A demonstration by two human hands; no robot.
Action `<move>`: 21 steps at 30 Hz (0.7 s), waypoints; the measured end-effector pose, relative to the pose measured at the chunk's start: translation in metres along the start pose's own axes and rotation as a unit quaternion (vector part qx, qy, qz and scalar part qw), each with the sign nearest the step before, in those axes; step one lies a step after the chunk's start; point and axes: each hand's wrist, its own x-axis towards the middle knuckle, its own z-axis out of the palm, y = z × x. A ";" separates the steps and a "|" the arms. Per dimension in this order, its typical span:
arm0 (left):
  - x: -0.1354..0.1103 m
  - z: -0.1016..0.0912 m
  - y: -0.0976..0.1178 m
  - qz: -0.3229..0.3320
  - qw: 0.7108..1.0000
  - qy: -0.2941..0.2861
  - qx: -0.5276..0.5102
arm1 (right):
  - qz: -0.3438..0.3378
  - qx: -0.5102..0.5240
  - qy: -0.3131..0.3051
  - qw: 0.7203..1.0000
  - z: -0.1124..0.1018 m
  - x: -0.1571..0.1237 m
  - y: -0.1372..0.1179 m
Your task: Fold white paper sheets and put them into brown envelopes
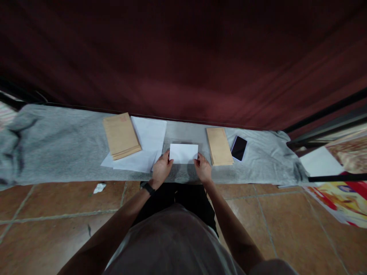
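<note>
A small folded white sheet of paper (184, 153) is held up over a grey cloth-covered bench (57, 152). My left hand (161, 169) pinches its lower left corner. Its lower right corner is pinched by my right hand (203, 169). A black watch sits on my left wrist. To the left lie larger white sheets (149, 143) with a stack of brown envelopes (120, 135) on top of them. A second stack of brown envelopes (219, 146) lies just right of my right hand.
A black phone (239, 148) lies face up beside the right envelope stack. A dark red curtain (183, 57) hangs behind the bench. The floor is brown tile with a paper scrap (99, 187). White paper (319, 162) and a colourful print (341, 198) lie at the right.
</note>
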 end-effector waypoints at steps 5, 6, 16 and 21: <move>0.000 -0.005 0.007 -0.004 1.000 -0.004 0.014 | -0.008 -0.011 0.012 1.000 0.001 0.000 -0.003; 0.000 -0.006 0.008 -0.004 1.000 -0.007 0.015 | -0.010 -0.014 0.016 1.000 0.001 0.000 -0.003; 0.001 -0.003 0.009 -0.009 0.999 -0.011 0.035 | 0.020 -0.054 0.001 0.998 0.001 0.002 -0.010; 0.001 -0.003 0.009 -0.002 0.999 -0.011 0.046 | 0.034 -0.072 -0.013 0.997 0.002 0.002 -0.012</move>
